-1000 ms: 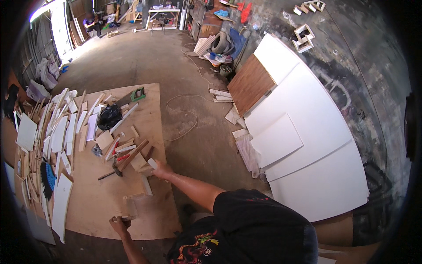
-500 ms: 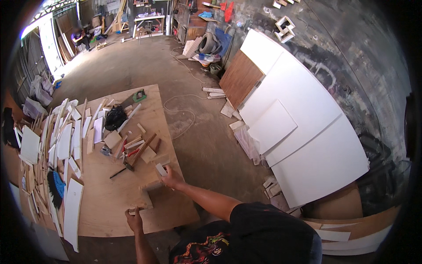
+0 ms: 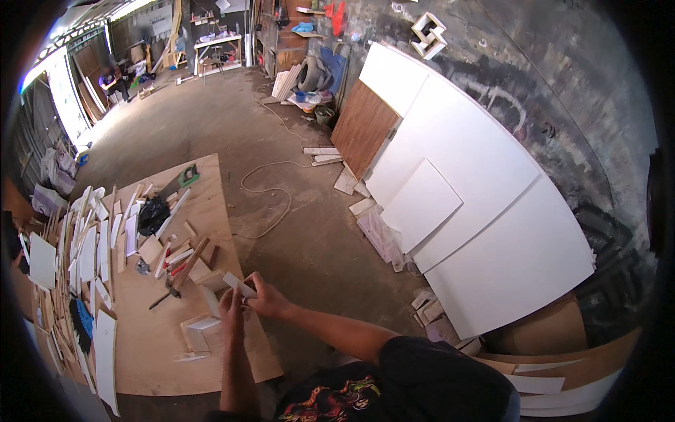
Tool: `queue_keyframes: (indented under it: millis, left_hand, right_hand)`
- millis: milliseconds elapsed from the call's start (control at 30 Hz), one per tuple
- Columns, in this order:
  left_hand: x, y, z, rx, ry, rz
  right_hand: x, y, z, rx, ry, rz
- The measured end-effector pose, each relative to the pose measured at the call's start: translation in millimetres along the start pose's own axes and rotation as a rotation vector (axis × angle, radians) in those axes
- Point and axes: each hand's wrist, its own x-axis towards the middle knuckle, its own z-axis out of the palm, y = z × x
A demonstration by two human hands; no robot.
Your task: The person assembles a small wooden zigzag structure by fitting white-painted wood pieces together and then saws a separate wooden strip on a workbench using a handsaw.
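A small white piece of board (image 3: 238, 284) is held up over the table's right side. My right hand (image 3: 267, 297) grips its right end with closed fingers. My left hand (image 3: 232, 304) has its fingers closed on the near left side of that same piece. Just left of my left forearm, pieces of board joined at angles (image 3: 200, 333) stand on the wooden tabletop (image 3: 151, 362). More box-like board pieces (image 3: 212, 292) sit behind my left hand, partly hidden by it.
A hammer (image 3: 171, 288) and wood offcuts lie left of my hands. Farther off are a green-handled saw (image 3: 188, 176) and a black bag (image 3: 152, 215). White strips and a blue brush (image 3: 82, 325) crowd the left side. Large white panels (image 3: 485, 204) lean on the right wall.
My left hand has left the joined boards near the table's front edge and moved up to the small white piece. My right hand has kept hold of it. The view has shifted.
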Motion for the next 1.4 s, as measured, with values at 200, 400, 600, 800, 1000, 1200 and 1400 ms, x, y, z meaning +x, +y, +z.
queue_keyframes:
  millis: [200, 400, 600, 800, 1000, 1200, 1400]
  left_hand:
    - [33, -7, 144, -0.124, -0.101, 0.0]
    - [78, 14, 205, -0.3, -0.122, -0.117]
    - [159, -5, 249, -0.469, -0.213, -0.031]
    - [287, -15, 295, -0.428, -0.174, 0.018]
    - [447, 25, 341, -0.515, -0.254, -0.007]
    - [577, 76, 363, -0.328, -0.293, 0.016]
    - [724, 84, 377, -0.201, -0.218, 0.115]
  right_hand:
    - [24, 75, -121, -0.027, 0.147, -0.119]
    - [28, 12, -223, -0.184, 0.028, 0.028]
    - [92, 28, -263, -0.211, 0.143, -0.08]
    - [211, 47, -313, -0.343, 0.095, -0.099]
    - [378, 72, -359, -0.357, 0.132, -0.083]
    - [518, 53, -407, -0.463, 0.142, -0.114]
    - [663, 57, -436, -0.485, 0.003, 0.045]
